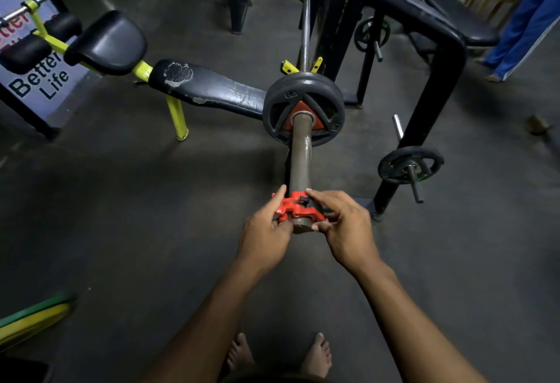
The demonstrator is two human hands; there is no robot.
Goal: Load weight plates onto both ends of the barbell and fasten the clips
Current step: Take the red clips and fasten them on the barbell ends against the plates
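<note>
Clip (291, 205) at the bar's (300, 155) tip, my left hand (265, 231) and right hand (345, 228) both pinching it, squared to slide toward the plate (303, 91) further up.

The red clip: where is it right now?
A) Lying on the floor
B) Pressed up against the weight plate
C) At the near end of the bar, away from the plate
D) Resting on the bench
C: both hands hold the red clip at the bar's near tip, with bare bar between it and the weight plate.
</note>
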